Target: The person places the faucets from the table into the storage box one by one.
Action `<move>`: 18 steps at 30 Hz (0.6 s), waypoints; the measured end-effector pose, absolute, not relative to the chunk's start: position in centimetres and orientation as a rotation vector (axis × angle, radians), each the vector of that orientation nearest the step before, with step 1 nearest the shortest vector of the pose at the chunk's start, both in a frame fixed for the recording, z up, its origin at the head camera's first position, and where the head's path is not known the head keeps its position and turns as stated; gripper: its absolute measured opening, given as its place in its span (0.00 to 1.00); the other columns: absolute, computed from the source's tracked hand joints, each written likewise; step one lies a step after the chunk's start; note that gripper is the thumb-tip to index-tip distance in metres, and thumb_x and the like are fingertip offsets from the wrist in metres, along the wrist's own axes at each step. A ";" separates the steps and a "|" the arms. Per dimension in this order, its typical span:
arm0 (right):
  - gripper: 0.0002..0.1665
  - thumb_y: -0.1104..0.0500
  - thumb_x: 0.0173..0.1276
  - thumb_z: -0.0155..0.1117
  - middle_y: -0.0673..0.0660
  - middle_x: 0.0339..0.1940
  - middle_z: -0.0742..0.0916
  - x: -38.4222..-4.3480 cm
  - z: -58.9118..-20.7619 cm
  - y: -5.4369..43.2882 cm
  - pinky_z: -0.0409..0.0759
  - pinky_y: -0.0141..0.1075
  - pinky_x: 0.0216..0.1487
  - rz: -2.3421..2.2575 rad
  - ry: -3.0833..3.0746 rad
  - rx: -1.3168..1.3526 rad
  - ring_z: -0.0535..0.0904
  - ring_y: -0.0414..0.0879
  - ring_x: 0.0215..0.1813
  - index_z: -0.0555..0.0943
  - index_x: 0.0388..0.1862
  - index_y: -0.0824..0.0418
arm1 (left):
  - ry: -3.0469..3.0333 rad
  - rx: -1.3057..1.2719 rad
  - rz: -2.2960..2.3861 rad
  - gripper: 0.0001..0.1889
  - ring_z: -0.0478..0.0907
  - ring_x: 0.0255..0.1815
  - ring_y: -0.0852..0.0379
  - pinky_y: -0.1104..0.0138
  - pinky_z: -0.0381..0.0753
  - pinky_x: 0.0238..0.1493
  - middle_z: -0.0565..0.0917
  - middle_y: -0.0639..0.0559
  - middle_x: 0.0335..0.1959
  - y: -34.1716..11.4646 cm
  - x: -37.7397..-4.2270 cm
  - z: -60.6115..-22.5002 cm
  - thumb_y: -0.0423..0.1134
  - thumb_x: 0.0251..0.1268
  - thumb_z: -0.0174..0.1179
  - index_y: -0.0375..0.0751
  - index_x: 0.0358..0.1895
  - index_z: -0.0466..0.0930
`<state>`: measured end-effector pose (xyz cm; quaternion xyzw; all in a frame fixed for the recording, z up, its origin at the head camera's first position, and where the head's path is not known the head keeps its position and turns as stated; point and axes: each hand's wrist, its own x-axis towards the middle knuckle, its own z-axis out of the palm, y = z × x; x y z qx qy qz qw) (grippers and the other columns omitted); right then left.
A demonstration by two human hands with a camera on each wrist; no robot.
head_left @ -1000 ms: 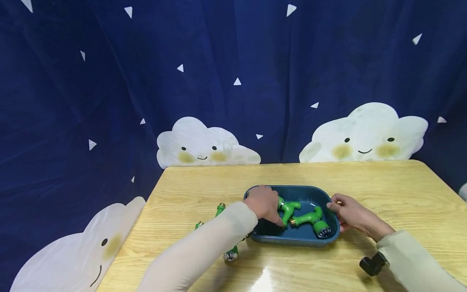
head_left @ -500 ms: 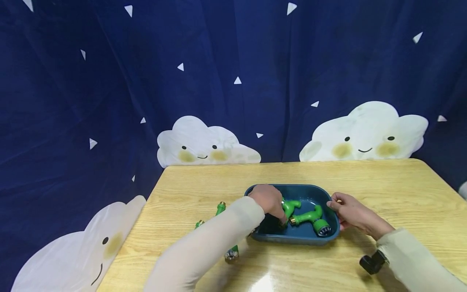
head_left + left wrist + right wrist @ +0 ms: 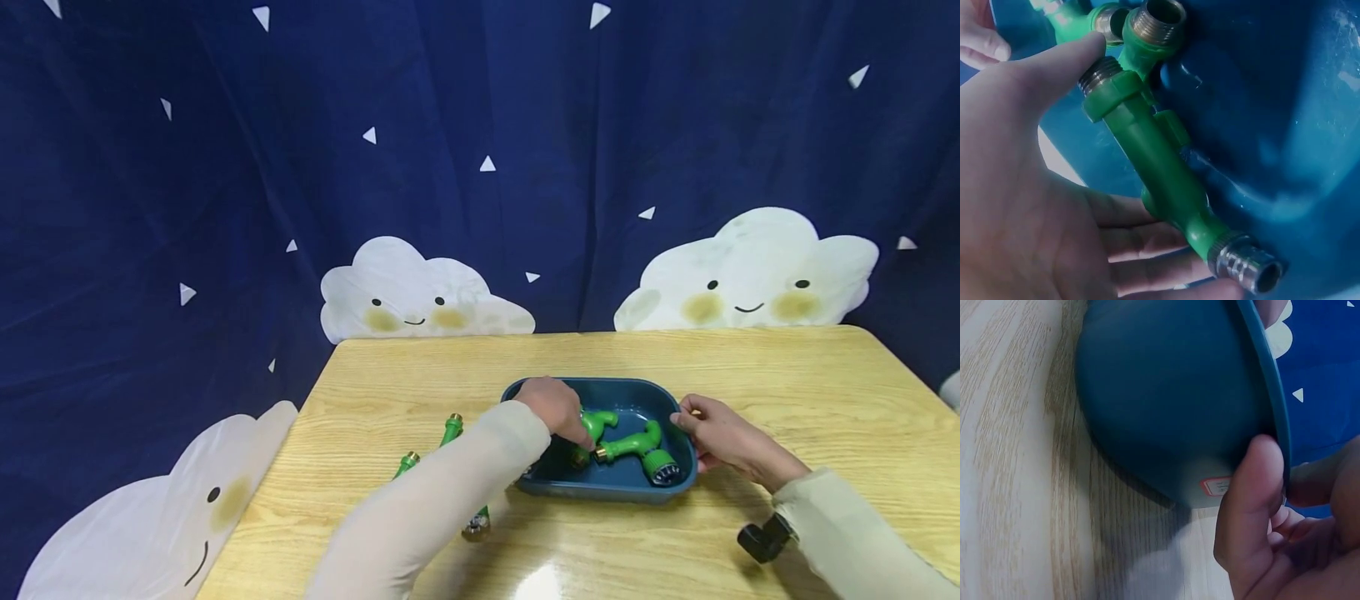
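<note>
A dark blue plastic tub [image 3: 600, 493] rests on the table with green taps inside. My left hand [image 3: 553, 404] reaches into its left part. In the left wrist view that hand holds a green tap [image 3: 1154, 156], thumb at its threaded end and fingers behind the body. Beyond it, threaded ends of other taps [image 3: 1147, 34] show. One tap [image 3: 637, 446] lies in the tub's right half; another [image 3: 597, 422] is partly hidden by my left hand. My right hand [image 3: 720, 433] pinches the tub's right rim, thumb and fingers on either side of the wall [image 3: 1179, 400].
Left of the tub, more green taps [image 3: 452, 428] lie on the wooden table [image 3: 390, 383], partly covered by my left sleeve [image 3: 450, 492]. A black device [image 3: 765, 538] sits at my right cuff. Behind the table hangs a blue curtain [image 3: 480, 100] with cloud faces.
My left hand has shifted slightly to the right and lower into the tub, covering more of the tap beside it. The right hand keeps its hold on the rim.
</note>
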<state>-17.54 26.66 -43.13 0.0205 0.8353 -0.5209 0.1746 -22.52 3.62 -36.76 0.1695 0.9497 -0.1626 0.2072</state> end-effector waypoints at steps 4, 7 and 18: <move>0.12 0.58 0.82 0.41 0.50 0.19 0.68 -17.6 -43.2 26.7 0.80 0.35 0.22 -1.473 2.363 0.055 0.72 0.42 0.20 0.63 0.39 0.66 | 2.659 0.366 -0.474 0.28 0.81 0.37 0.61 0.61 0.86 0.41 0.82 0.62 0.41 4.4 -22.5 -37.3 0.77 0.50 0.60 0.62 0.45 0.84; 0.12 0.58 0.82 0.41 0.50 0.19 0.68 -17.7 -43.2 26.9 0.80 0.35 0.22 -1.475 2.363 0.059 0.72 0.42 0.21 0.63 0.39 0.67 | 2.672 0.315 -0.491 0.33 0.83 0.42 0.59 0.54 0.87 0.45 0.84 0.60 0.47 5.0 -22.5 -37.5 0.78 0.47 0.59 0.64 0.52 0.83; 0.11 0.58 0.81 0.42 0.49 0.17 0.67 -17.6 -43.0 26.7 0.80 0.35 0.23 -1.496 2.335 0.057 0.71 0.41 0.21 0.63 0.40 0.66 | 2.689 0.299 -0.419 0.30 0.76 0.34 0.63 0.67 0.82 0.35 0.80 0.60 0.35 4.4 -22.5 -38.1 0.78 0.51 0.57 0.58 0.40 0.84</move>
